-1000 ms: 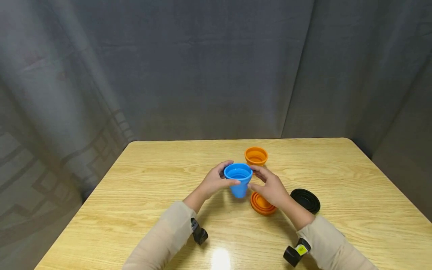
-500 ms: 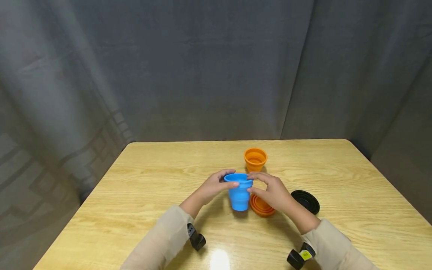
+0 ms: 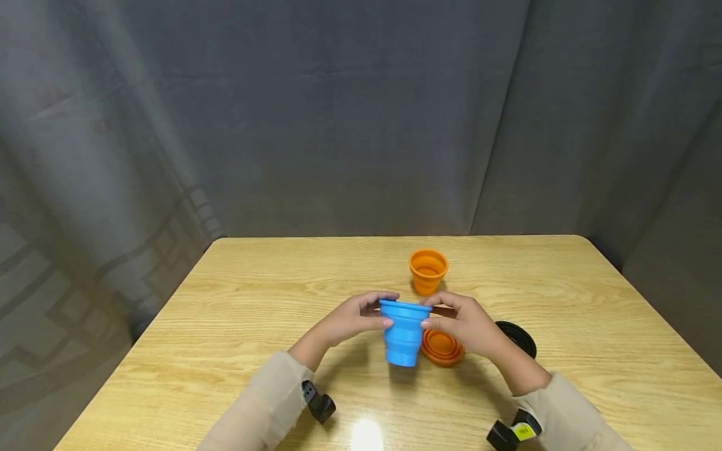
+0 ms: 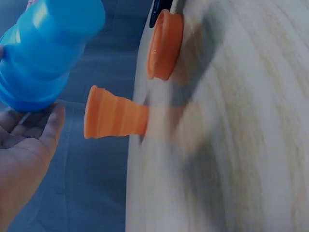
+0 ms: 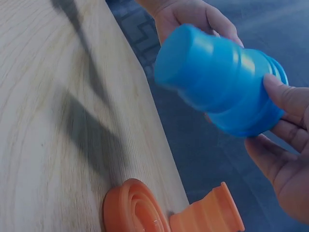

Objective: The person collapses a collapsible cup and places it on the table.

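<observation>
A blue collapsible cup (image 3: pixel 403 338), fully extended, is held above the table between both hands. My left hand (image 3: pixel 356 317) grips its rim from the left, thumb on the near side and fingers behind. From the right, my right hand (image 3: pixel 464 321) pinches the rim the same way, its thumb (image 5: pixel 281 92) on the blue wall. The cup's rim faces up and tips away from the head camera, so its inside is hidden. Just right of the cup lies a collapsed orange cup (image 3: pixel 442 346), partly covered by the right hand. Farther back an extended orange cup (image 3: pixel 427 270) stands upright.
A collapsed black cup (image 3: pixel 517 338) lies on the wooden table (image 3: pixel 271 282) to the right, partly behind the right wrist. A grey curtain (image 3: pixel 338 125) hangs beyond the table's far edge. Each wrist wears a black camera.
The blue cup has come nearer and lower in the head view with both hands. Its rim has tilted, so the opening that showed earlier is hidden now.
</observation>
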`<state>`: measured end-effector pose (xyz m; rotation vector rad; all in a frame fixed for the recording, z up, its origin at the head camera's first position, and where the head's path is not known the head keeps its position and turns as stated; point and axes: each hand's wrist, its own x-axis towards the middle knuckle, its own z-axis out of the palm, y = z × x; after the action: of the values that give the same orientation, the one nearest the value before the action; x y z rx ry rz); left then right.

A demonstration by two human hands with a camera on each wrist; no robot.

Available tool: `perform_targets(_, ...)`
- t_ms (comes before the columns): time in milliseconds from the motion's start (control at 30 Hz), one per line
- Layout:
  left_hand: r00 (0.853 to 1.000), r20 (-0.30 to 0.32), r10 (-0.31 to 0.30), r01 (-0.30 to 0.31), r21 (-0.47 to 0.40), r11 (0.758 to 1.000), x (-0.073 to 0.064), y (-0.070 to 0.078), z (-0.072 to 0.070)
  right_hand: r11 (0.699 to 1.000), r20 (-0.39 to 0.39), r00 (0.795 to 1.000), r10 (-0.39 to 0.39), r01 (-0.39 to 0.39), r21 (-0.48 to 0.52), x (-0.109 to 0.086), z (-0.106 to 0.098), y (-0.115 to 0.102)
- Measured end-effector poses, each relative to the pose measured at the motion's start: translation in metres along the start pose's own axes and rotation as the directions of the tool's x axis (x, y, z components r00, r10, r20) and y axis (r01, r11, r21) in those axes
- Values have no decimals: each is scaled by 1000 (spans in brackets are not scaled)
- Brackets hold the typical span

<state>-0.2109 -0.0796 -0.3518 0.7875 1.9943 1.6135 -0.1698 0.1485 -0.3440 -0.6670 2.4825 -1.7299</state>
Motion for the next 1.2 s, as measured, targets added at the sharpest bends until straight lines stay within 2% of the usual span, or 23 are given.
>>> perform_targets(133,998,13,67,-68,30,997,-3,4,-1,993,21,1000,17,-19,119,-1,-1,0)
perform_targets(300,988,5,152,-152,48,987,-6,8,-1,988,46,999,-21,14,152,-3,-3,2)
perform_targets(433,965,38,260,-260,4,965,-7,10,0,983,62,996,-59,47,176,-5,-4,3)
perform_targets(533,949,66,310,-308,-31,951,-7,11,1,971,77,993,-92,73,228,-6,-4,3)
perform_targets(600,947,77,312,-309,-52,950,-7,11,2,957,94,988,-121,91,275,-6,-4,3)
perform_targets(733,955,89,283,-276,-80,958,-8,10,4,926,129,975,-182,126,355,-7,-2,4)
perform_targets(867,960,110,256,-247,-91,965,-8,8,6,906,161,965,-208,128,404,-6,-1,4)
perform_targets(1067,949,165,268,-242,-160,957,-8,5,3,909,191,957,-216,125,398,-6,2,5)
perform_targets(1200,953,146,267,-251,-116,961,-7,3,3,926,178,964,-198,124,356,-6,3,5)
